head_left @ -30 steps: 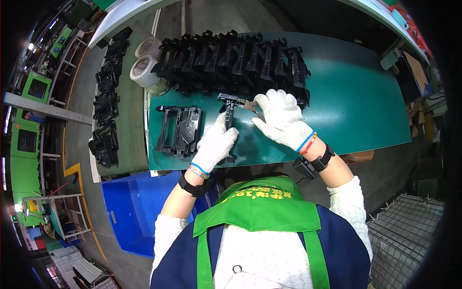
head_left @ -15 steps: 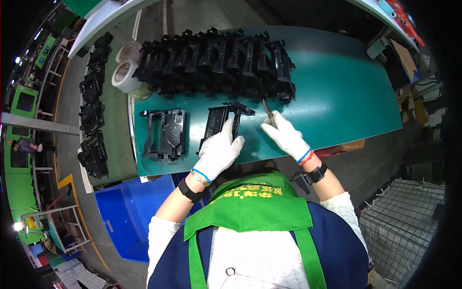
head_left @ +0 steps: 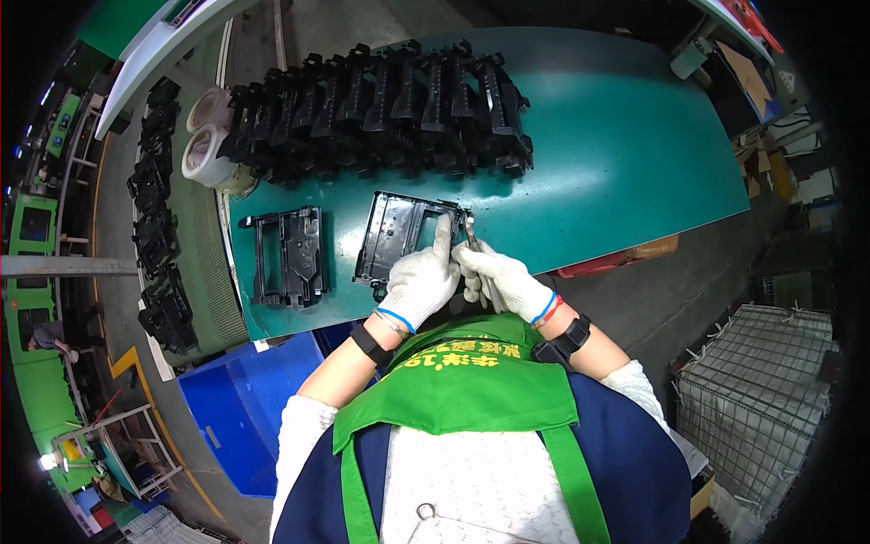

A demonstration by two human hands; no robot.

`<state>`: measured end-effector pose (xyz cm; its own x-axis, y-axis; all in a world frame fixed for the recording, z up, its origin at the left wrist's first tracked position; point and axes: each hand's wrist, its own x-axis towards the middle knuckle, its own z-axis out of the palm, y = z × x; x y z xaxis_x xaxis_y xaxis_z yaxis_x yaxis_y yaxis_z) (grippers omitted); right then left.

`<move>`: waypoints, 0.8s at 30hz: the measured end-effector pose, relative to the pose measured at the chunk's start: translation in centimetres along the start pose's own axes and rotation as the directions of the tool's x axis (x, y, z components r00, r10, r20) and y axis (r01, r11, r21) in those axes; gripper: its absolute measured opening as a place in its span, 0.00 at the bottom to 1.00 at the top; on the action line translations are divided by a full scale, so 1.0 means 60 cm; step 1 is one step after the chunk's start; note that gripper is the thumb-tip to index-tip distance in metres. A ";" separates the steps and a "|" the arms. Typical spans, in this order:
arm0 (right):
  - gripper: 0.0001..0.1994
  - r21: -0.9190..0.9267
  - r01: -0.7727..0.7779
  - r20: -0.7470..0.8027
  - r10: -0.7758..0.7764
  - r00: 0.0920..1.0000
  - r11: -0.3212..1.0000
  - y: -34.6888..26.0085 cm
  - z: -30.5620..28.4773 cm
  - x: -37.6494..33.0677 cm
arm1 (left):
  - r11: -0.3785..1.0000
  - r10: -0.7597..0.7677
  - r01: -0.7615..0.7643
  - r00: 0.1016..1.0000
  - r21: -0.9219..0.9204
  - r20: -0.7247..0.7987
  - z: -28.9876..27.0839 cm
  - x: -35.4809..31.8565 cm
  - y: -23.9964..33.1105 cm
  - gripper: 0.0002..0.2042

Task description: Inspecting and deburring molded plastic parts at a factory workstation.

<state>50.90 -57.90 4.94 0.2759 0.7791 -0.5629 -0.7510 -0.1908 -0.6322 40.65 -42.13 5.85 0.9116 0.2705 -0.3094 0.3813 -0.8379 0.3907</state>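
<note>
- Head view looks steeply down from above the gloved fingers [head_left: 442,239].
- Fairly near them, its wide fisheye bends outer edges.
- It spans bench [head_left: 616,145] beyond the fingers, apron [head_left: 453,410] on their near side.

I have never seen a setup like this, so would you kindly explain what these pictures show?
There is no robot here, just a person in white gloves. The view comes from a wide fisheye camera on their head, looking down, so straight edges bend. The left hand has its forefinger over one side of a black plastic frame; whether fingers close beneath it is hidden. The right hand holds a plier-like tool against that same side. On the green tabletop, another frame lies to the left, and a row of similar frames stands behind.
</note>
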 end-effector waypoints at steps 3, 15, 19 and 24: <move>0.15 0.011 0.057 -0.037 -0.057 0.998 0.998 -0.003 0.007 0.008 | 0.999 0.049 -0.050 0.995 -0.012 -0.088 0.005 0.001 0.002 0.40; 0.20 -0.675 0.537 0.255 -0.523 0.813 0.505 -0.034 0.059 -0.069 | 0.726 -0.071 -0.066 0.983 -0.684 -0.170 -0.081 -0.052 -0.018 0.36; 0.25 -0.705 0.694 0.478 -0.625 0.617 0.146 -0.029 0.091 -0.047 | 0.356 -0.145 -0.232 0.943 -0.905 -0.298 -0.080 -0.064 -0.045 0.32; 0.26 -0.825 0.565 0.520 -0.424 0.741 -0.023 -0.017 0.123 -0.017 | 0.974 -0.096 -0.037 0.827 -0.224 -0.554 -0.110 -0.121 -0.125 0.21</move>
<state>46.93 -54.08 10.06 0.2115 0.9690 0.1277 0.6678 -0.0479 -0.7428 32.20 -34.71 10.90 0.8022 0.5671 0.1868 0.3721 -0.7195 0.5864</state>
